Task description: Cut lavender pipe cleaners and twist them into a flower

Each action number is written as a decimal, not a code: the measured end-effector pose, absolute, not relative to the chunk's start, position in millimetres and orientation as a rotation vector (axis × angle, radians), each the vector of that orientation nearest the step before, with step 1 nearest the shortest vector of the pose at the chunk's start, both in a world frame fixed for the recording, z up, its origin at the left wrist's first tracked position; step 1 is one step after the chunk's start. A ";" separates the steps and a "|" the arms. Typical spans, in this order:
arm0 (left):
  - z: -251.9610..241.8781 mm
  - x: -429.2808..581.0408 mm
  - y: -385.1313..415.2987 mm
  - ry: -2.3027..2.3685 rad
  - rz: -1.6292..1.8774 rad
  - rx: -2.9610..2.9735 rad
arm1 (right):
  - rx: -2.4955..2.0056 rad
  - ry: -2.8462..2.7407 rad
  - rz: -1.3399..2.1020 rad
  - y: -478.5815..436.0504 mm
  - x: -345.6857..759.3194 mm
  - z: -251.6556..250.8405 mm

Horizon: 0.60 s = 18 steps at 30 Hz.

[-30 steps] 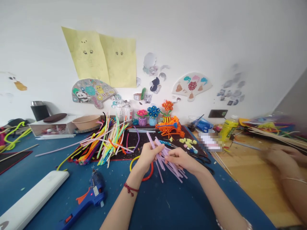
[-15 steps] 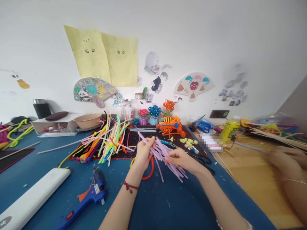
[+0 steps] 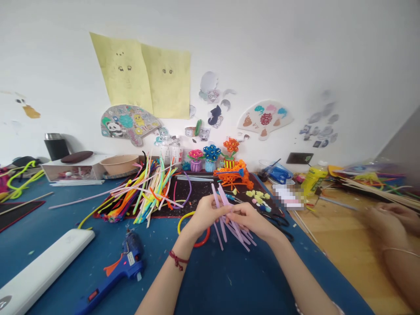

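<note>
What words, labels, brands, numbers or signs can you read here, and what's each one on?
"囍", in red: white fan-shaped wall panel.
Red characters: white plastic bottle, too blurred.
Label print: yellow plastic bottle, too blurred.
Label print: blue plastic glue gun, too small.
Green mark: black rectangular panel, too small.
Grey round mark: long white plastic bar, unreadable.
Pale flat item beside the yellow bottle: pixelated.

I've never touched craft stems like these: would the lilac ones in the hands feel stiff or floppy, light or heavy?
The lilac stems are probably fairly stiff, as their free ends jut out straight. They look light, being so slim. Fanned unevenly, they may splay apart if pushed.
</note>
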State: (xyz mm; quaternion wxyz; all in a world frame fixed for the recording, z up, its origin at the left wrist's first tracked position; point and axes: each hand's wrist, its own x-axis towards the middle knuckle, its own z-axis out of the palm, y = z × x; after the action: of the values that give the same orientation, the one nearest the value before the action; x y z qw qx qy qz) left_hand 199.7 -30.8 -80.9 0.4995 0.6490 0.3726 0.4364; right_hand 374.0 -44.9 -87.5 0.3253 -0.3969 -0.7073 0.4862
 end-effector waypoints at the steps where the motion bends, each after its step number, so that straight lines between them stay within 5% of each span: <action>1: -82.7 200.9 -30.3 0.930 1.061 1.624 | -1.044 -1.851 1.262 -44.8 374.0 -87.7; 18: -80.7 196.5 -23.3 1.143 1.277 1.629 | -1.072 -1.815 1.242 -43.3 375.6 -89.3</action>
State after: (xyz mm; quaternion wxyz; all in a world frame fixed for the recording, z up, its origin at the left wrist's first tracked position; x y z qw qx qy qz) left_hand 196.5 -23.3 -80.7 0.3787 0.6376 0.4474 0.4998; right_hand 375.6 -43.3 -89.3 0.3405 -0.4121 -0.6974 0.4773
